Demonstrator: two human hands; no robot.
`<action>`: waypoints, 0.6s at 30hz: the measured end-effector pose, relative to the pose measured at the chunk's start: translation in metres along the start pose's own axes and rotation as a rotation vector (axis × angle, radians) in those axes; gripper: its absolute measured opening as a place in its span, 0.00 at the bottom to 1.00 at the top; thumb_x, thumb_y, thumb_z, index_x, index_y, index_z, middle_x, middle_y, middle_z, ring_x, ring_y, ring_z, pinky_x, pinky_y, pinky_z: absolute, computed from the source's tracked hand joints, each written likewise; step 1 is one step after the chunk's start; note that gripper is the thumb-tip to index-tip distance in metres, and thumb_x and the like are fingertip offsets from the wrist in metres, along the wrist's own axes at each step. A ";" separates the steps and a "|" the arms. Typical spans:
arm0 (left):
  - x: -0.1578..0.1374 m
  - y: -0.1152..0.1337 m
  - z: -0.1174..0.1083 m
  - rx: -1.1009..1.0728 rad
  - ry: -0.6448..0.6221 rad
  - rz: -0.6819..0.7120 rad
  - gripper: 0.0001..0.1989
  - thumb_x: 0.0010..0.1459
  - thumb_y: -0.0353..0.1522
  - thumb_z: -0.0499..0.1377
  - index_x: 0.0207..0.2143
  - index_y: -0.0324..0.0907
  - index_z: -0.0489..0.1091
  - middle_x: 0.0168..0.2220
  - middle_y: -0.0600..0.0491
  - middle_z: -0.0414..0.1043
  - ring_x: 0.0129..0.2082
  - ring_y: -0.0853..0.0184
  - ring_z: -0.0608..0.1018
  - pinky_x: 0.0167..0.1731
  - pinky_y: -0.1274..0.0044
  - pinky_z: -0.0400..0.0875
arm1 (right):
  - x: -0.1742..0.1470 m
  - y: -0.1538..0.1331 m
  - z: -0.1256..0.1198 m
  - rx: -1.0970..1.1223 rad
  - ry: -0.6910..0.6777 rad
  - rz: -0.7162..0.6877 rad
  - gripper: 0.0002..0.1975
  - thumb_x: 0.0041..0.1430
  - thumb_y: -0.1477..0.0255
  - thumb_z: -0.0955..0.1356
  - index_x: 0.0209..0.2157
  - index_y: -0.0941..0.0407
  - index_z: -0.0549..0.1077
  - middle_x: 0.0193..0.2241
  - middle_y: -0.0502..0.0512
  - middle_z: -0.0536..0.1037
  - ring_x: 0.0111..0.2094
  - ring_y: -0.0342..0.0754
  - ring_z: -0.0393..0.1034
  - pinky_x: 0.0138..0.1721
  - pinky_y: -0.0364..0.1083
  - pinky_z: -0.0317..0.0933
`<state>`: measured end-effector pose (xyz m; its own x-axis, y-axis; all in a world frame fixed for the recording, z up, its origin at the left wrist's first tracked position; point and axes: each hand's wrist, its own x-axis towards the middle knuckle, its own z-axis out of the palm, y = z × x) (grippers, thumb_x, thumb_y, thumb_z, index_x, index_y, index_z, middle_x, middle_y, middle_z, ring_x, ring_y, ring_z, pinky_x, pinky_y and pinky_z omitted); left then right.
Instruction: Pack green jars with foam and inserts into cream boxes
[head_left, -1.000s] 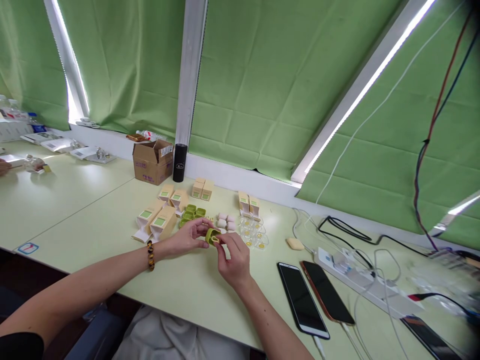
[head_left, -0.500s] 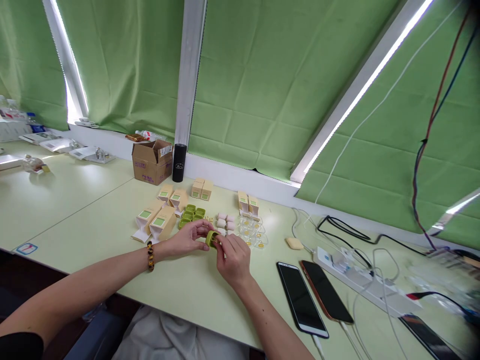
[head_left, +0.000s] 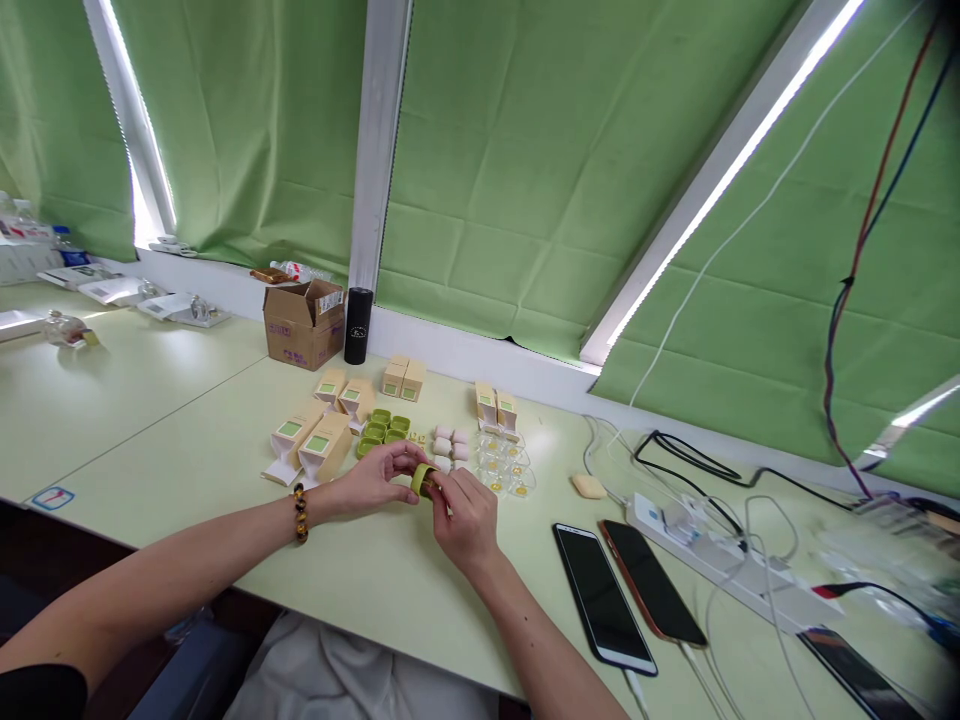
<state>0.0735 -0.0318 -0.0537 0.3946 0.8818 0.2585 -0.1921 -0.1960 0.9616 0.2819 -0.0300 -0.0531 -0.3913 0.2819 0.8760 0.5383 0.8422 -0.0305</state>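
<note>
My left hand [head_left: 381, 476] grips a small olive-green square container [head_left: 420, 481], thumb on the near side and fingers behind it. The container is tipped with its opening towards my right hand [head_left: 466, 512]. The right fingers are pinched together at that opening; what they hold, if anything, is hidden. Just beyond lie several matching green containers [head_left: 381, 430] in rows, tiny yellowish pieces [head_left: 418, 437] and several pale pink and white rounded blocks [head_left: 442, 447]. To their right stand clear plastic covers [head_left: 495, 466] with yellow spots.
Opened beige cartons [head_left: 325, 446] lie left of the green containers, and more cartons [head_left: 403, 378] stand behind. At the back are a cardboard box [head_left: 300, 335] and a black tumbler [head_left: 359, 327]. Phones [head_left: 604, 595], a power strip [head_left: 720, 560] and cables [head_left: 690, 460] lie at right.
The green container has turned slightly in my left hand, so less of its inside shows. My right hand has shifted a little left. Everything else stays put.
</note>
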 end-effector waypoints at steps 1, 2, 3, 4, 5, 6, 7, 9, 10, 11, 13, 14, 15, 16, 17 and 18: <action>0.000 -0.001 0.000 0.008 0.005 0.003 0.27 0.47 0.28 0.77 0.49 0.43 0.72 0.49 0.48 0.77 0.52 0.62 0.77 0.50 0.71 0.72 | 0.000 0.000 0.000 0.007 -0.003 0.003 0.06 0.69 0.79 0.66 0.40 0.56 0.75 0.25 0.52 0.75 0.27 0.46 0.66 0.28 0.46 0.56; 0.000 -0.002 -0.001 0.017 0.013 0.006 0.27 0.47 0.28 0.77 0.49 0.43 0.73 0.49 0.48 0.77 0.52 0.62 0.77 0.50 0.70 0.72 | 0.000 0.000 0.000 0.015 -0.006 0.006 0.06 0.68 0.79 0.66 0.40 0.56 0.75 0.26 0.52 0.75 0.27 0.47 0.66 0.28 0.46 0.56; 0.000 -0.002 -0.001 0.027 0.023 0.009 0.27 0.47 0.28 0.77 0.49 0.43 0.73 0.49 0.48 0.77 0.52 0.61 0.77 0.50 0.70 0.72 | 0.000 0.000 0.000 0.022 -0.009 0.008 0.06 0.68 0.79 0.66 0.40 0.56 0.75 0.26 0.52 0.75 0.27 0.47 0.66 0.28 0.46 0.57; 0.000 -0.002 -0.001 0.036 0.031 0.012 0.27 0.46 0.29 0.77 0.49 0.43 0.73 0.49 0.48 0.77 0.52 0.61 0.77 0.50 0.70 0.73 | 0.000 0.001 -0.001 0.031 -0.010 0.008 0.06 0.68 0.79 0.66 0.40 0.56 0.75 0.26 0.52 0.76 0.27 0.47 0.67 0.28 0.46 0.57; 0.001 -0.002 -0.001 0.043 0.035 0.015 0.27 0.47 0.29 0.77 0.49 0.43 0.74 0.49 0.47 0.77 0.52 0.61 0.78 0.49 0.70 0.73 | 0.001 0.001 -0.002 0.043 -0.011 0.008 0.06 0.68 0.79 0.66 0.41 0.56 0.75 0.26 0.52 0.76 0.27 0.47 0.67 0.28 0.46 0.57; 0.001 -0.001 -0.001 0.049 0.035 0.021 0.27 0.47 0.30 0.77 0.49 0.42 0.74 0.49 0.47 0.77 0.51 0.60 0.78 0.49 0.70 0.74 | 0.001 0.001 -0.003 0.058 -0.014 0.008 0.06 0.68 0.78 0.67 0.43 0.56 0.75 0.26 0.53 0.76 0.27 0.48 0.67 0.28 0.46 0.58; 0.001 0.000 0.000 0.052 0.034 0.030 0.27 0.47 0.31 0.77 0.49 0.42 0.74 0.49 0.47 0.77 0.51 0.60 0.78 0.50 0.69 0.74 | 0.002 0.002 -0.004 0.078 -0.017 0.005 0.07 0.68 0.78 0.67 0.45 0.56 0.75 0.27 0.53 0.77 0.27 0.48 0.68 0.28 0.47 0.59; 0.002 0.003 0.001 0.055 0.029 0.054 0.26 0.49 0.32 0.77 0.50 0.41 0.74 0.49 0.46 0.78 0.51 0.60 0.79 0.52 0.68 0.74 | 0.001 0.003 -0.006 0.126 -0.026 -0.002 0.12 0.67 0.79 0.67 0.50 0.56 0.74 0.28 0.53 0.78 0.28 0.48 0.69 0.28 0.47 0.61; 0.002 0.005 0.001 0.060 0.033 0.068 0.26 0.50 0.32 0.76 0.50 0.41 0.75 0.49 0.46 0.78 0.51 0.60 0.79 0.53 0.67 0.74 | 0.001 0.003 -0.007 0.152 -0.027 -0.001 0.15 0.66 0.79 0.67 0.53 0.56 0.73 0.29 0.53 0.78 0.28 0.48 0.70 0.28 0.47 0.63; 0.002 0.006 0.001 0.070 0.044 0.082 0.25 0.51 0.32 0.76 0.51 0.41 0.75 0.50 0.45 0.78 0.51 0.60 0.79 0.54 0.66 0.74 | 0.000 0.004 -0.008 0.175 -0.020 0.006 0.18 0.66 0.80 0.67 0.55 0.55 0.72 0.30 0.53 0.78 0.28 0.48 0.71 0.29 0.47 0.65; 0.002 0.010 0.001 0.110 0.090 0.111 0.25 0.52 0.33 0.75 0.52 0.41 0.75 0.51 0.45 0.78 0.51 0.59 0.79 0.55 0.65 0.74 | -0.001 0.003 -0.009 0.212 0.012 0.048 0.21 0.65 0.80 0.67 0.58 0.55 0.70 0.32 0.55 0.79 0.31 0.49 0.73 0.30 0.48 0.68; 0.003 0.011 0.001 0.142 0.124 0.125 0.24 0.53 0.33 0.74 0.52 0.42 0.75 0.51 0.45 0.78 0.51 0.59 0.79 0.55 0.65 0.73 | -0.001 0.003 -0.009 0.225 0.031 0.080 0.22 0.64 0.79 0.67 0.59 0.54 0.70 0.34 0.56 0.79 0.33 0.50 0.74 0.31 0.49 0.70; 0.002 0.013 0.001 0.185 0.160 0.138 0.24 0.53 0.33 0.74 0.52 0.42 0.76 0.51 0.46 0.78 0.51 0.59 0.79 0.55 0.65 0.73 | -0.002 0.002 -0.009 0.235 0.044 0.115 0.23 0.64 0.78 0.68 0.59 0.54 0.69 0.37 0.58 0.80 0.36 0.51 0.75 0.31 0.49 0.71; 0.002 0.013 0.001 0.235 0.195 0.152 0.24 0.52 0.33 0.74 0.52 0.43 0.77 0.52 0.46 0.77 0.51 0.59 0.78 0.56 0.65 0.73 | -0.002 0.002 -0.008 0.242 0.045 0.151 0.23 0.64 0.77 0.69 0.60 0.54 0.69 0.41 0.61 0.80 0.39 0.52 0.76 0.31 0.49 0.72; 0.002 0.014 0.000 0.290 0.219 0.168 0.24 0.51 0.33 0.75 0.52 0.44 0.77 0.52 0.47 0.77 0.50 0.59 0.78 0.56 0.65 0.73 | -0.003 0.002 -0.007 0.250 0.032 0.183 0.25 0.63 0.76 0.69 0.61 0.54 0.68 0.46 0.63 0.79 0.42 0.53 0.76 0.31 0.49 0.74; 0.002 0.014 0.000 0.345 0.230 0.183 0.24 0.51 0.33 0.75 0.51 0.45 0.78 0.52 0.47 0.77 0.50 0.60 0.77 0.55 0.66 0.72 | -0.003 0.001 -0.006 0.259 0.011 0.208 0.26 0.63 0.76 0.70 0.62 0.54 0.67 0.50 0.65 0.78 0.44 0.54 0.76 0.31 0.48 0.75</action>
<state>0.0718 -0.0331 -0.0401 0.1647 0.8842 0.4371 0.0858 -0.4544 0.8867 0.2882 -0.0323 -0.0529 -0.2840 0.4563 0.8433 0.3973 0.8565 -0.3296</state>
